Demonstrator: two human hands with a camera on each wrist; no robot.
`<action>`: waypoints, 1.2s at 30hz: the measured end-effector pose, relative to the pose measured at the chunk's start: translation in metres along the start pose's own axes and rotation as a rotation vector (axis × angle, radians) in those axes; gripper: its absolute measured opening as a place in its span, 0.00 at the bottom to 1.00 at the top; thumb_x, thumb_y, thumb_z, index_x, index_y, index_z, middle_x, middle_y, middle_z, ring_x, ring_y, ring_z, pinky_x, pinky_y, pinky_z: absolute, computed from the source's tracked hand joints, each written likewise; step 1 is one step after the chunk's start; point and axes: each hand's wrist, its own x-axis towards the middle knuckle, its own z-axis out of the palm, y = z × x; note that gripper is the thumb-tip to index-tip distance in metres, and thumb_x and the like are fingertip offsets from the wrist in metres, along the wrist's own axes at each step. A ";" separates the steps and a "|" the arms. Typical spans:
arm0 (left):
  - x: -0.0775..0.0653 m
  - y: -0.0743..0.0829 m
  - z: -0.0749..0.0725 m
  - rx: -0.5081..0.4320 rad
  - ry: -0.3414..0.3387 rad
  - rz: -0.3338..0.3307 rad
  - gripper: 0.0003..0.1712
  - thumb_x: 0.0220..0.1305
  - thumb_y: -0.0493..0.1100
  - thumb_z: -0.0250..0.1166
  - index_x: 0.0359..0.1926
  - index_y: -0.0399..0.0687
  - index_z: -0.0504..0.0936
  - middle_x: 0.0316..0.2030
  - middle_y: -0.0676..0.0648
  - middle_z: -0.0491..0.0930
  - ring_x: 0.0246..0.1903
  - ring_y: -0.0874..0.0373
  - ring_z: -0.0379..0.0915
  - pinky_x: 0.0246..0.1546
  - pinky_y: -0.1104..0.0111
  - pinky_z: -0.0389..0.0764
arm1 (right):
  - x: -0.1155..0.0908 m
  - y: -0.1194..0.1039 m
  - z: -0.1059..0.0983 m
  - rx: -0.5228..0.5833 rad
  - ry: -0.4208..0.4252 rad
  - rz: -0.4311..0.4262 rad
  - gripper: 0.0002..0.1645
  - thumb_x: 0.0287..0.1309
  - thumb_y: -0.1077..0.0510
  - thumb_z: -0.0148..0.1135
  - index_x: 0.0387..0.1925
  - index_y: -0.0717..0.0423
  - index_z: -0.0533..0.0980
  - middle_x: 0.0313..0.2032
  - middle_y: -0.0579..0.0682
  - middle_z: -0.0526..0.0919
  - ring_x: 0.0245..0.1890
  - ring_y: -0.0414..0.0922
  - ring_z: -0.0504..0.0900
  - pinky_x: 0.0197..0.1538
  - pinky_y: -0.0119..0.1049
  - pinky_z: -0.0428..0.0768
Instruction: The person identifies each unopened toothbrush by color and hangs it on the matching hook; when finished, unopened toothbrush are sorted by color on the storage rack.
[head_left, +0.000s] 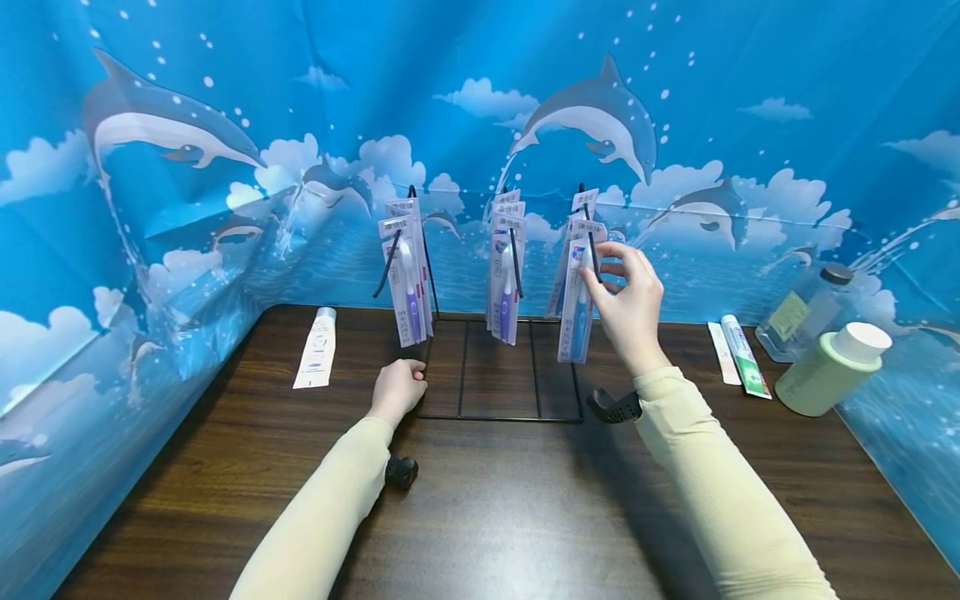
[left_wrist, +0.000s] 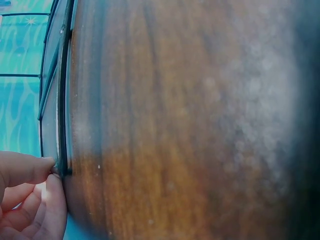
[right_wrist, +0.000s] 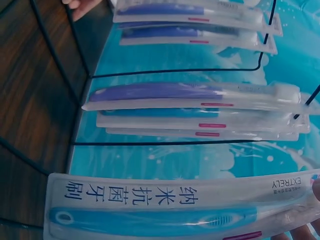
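My right hand (head_left: 632,302) pinches the upper part of a packaged blue toothbrush (head_left: 575,321) at the right-hand hook of a black wire rack (head_left: 498,419). Large in the right wrist view lies the blue toothbrush pack (right_wrist: 150,220), with fingertips at its edge. Down at the rack's left side, my left hand (head_left: 397,390) pinches a black wire of the frame between thumb and fingers, as the left wrist view shows. Packaged purple toothbrushes hang in the left group (head_left: 408,292) and the middle group (head_left: 505,287). More packs hang behind the blue one.
On the table's left lies a white tube (head_left: 317,348). To the right are a green and white toothpaste tube (head_left: 746,358), a narrow pale box (head_left: 723,353), a clear bottle (head_left: 806,312) and a green bottle (head_left: 828,375). A blue dolphin curtain (head_left: 465,108) hangs behind.
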 end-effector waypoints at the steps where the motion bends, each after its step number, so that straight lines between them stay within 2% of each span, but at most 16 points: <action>1: 0.000 0.001 0.000 -0.003 -0.002 0.000 0.19 0.57 0.34 0.63 0.51 0.39 0.81 0.33 0.49 0.83 0.41 0.49 0.77 0.48 0.57 0.75 | 0.002 0.001 0.001 -0.001 0.004 0.005 0.20 0.57 0.59 0.65 0.51 0.60 0.75 0.47 0.57 0.77 0.44 0.51 0.82 0.44 0.45 0.82; 5: -0.001 0.003 0.001 -0.009 -0.007 0.001 0.19 0.57 0.34 0.63 0.51 0.39 0.81 0.33 0.48 0.83 0.42 0.49 0.77 0.48 0.57 0.75 | 0.008 0.005 0.005 0.012 0.015 0.016 0.20 0.57 0.59 0.65 0.51 0.61 0.75 0.49 0.58 0.77 0.44 0.51 0.82 0.44 0.46 0.81; 14: -0.002 0.006 0.001 -0.023 -0.003 -0.015 0.19 0.57 0.34 0.63 0.51 0.39 0.81 0.33 0.48 0.83 0.41 0.50 0.76 0.48 0.58 0.74 | 0.023 0.017 0.010 -0.042 0.001 0.012 0.21 0.59 0.56 0.63 0.52 0.59 0.74 0.50 0.57 0.76 0.46 0.52 0.81 0.47 0.46 0.80; 20: -0.001 0.006 0.001 -0.019 0.001 0.001 0.19 0.57 0.34 0.63 0.51 0.39 0.81 0.33 0.48 0.83 0.40 0.50 0.76 0.47 0.58 0.75 | 0.025 0.013 0.011 -0.026 -0.002 0.027 0.21 0.60 0.56 0.62 0.52 0.60 0.73 0.50 0.58 0.76 0.48 0.52 0.81 0.48 0.45 0.80; 30: -0.002 0.006 -0.002 0.001 0.008 0.009 0.19 0.55 0.34 0.63 0.50 0.38 0.82 0.33 0.48 0.83 0.41 0.50 0.77 0.47 0.59 0.74 | 0.017 0.006 -0.001 0.002 0.006 0.052 0.20 0.58 0.56 0.64 0.51 0.58 0.75 0.51 0.54 0.78 0.47 0.49 0.81 0.49 0.43 0.80; 36: -0.003 0.004 -0.002 -0.004 0.011 -0.006 0.19 0.56 0.34 0.62 0.50 0.38 0.82 0.34 0.47 0.83 0.42 0.49 0.77 0.48 0.58 0.74 | -0.003 0.004 -0.022 -0.011 -0.001 0.064 0.17 0.57 0.59 0.64 0.48 0.60 0.77 0.46 0.54 0.81 0.43 0.49 0.83 0.46 0.46 0.81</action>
